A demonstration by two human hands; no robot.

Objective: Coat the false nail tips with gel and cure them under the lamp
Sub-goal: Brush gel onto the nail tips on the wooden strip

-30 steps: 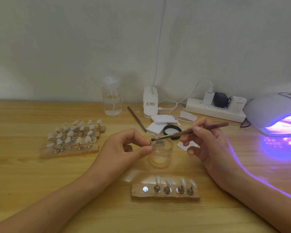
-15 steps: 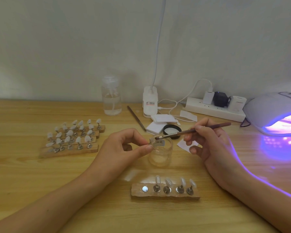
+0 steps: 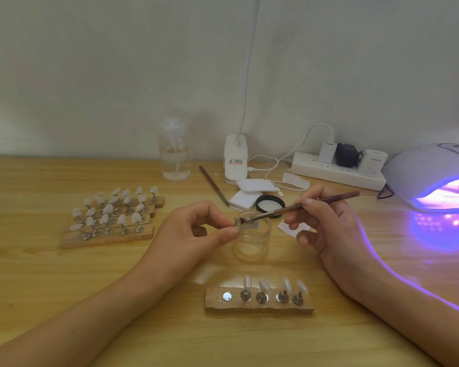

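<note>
A nail tip (image 3: 236, 222) is pinched between thumb and forefinger of the left hand (image 3: 196, 231), just above the near rim of the glass jar (image 3: 252, 242). A brush (image 3: 297, 207) is gripped pen-fashion in the right hand (image 3: 329, 229), its bristles laid against that tip. In front of the jar, a wooden strip (image 3: 259, 307) is noted with four mounted tips (one magnet (image 3: 227, 296) bare). Left of the jar, further strips (image 3: 109, 235) are ranked. Right of the jar, well apart, the lamp (image 3: 432, 176) is lit violet.

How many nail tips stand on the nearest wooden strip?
4 nail tips on the wooden strip, right of its bare magnet: first, second, third, fourth. None seems hidden.
</note>
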